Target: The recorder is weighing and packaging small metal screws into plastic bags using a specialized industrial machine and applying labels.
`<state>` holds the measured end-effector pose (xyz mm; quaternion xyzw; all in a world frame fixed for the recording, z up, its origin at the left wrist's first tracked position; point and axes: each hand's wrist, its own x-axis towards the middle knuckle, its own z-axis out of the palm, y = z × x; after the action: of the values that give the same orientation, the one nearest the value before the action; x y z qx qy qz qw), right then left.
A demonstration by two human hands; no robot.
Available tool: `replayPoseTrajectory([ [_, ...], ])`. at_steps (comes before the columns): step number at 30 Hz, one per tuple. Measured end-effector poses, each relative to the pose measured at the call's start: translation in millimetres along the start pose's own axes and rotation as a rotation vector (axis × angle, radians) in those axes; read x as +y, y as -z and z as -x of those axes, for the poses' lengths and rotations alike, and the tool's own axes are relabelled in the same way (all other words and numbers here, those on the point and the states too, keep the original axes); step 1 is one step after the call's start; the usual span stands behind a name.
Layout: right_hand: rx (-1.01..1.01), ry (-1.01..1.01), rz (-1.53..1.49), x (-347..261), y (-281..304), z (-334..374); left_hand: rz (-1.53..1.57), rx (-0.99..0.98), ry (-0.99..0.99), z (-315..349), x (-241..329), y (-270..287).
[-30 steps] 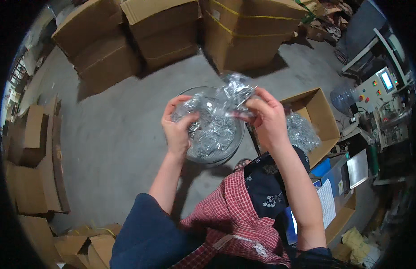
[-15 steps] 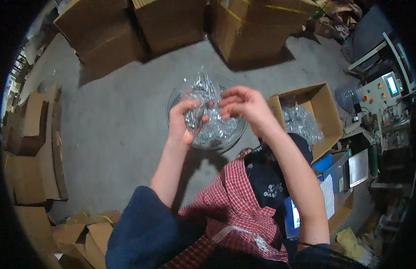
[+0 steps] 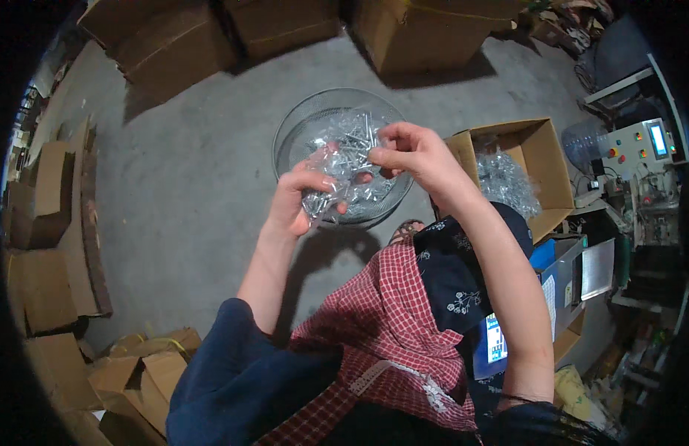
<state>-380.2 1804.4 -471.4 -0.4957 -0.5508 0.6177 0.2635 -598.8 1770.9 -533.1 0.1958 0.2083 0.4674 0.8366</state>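
Observation:
My left hand (image 3: 291, 199) is closed around a clear plastic bag (image 3: 331, 165) holding thin, shiny metal pieces that look like screws or pins. At the bag's right edge, my right hand (image 3: 426, 160) pinches the plastic between thumb and fingers. Both hands are above a round wire-mesh basket (image 3: 283, 134). More clear plastic and metal shows inside the basket, partly hidden by my hands and the bag.
An open cardboard box (image 3: 541, 160) on the right holds several clear plastic bags (image 3: 502, 182). Behind it stands a machine with a control panel (image 3: 638, 149). Large cartons (image 3: 426, 44) line the far side; folded cardboard (image 3: 55, 186) stands at the left.
My right fingers have gone from spread beside the bag to pinching its edge. The bag is spread wider, and more of the metal pieces shows. The view has shifted slightly.

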Motion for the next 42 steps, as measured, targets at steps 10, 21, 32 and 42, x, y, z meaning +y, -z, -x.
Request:
replayPoseTrajectory([
  [10,0.273,0.201,-0.187,-7,19,1,-0.199,0.415,-0.266,-26,-21,76],
  [21,0.202,0.155,0.300,29,22,-12,-1.979,0.204,0.622,-95,-134,156],
  [32,0.103,0.150,0.400,24,25,-10,-1.197,-0.001,0.362,-102,-88,200],
  [42,-0.145,-0.066,0.245,11,12,0,-0.135,-0.218,0.212,-52,-14,91],
])
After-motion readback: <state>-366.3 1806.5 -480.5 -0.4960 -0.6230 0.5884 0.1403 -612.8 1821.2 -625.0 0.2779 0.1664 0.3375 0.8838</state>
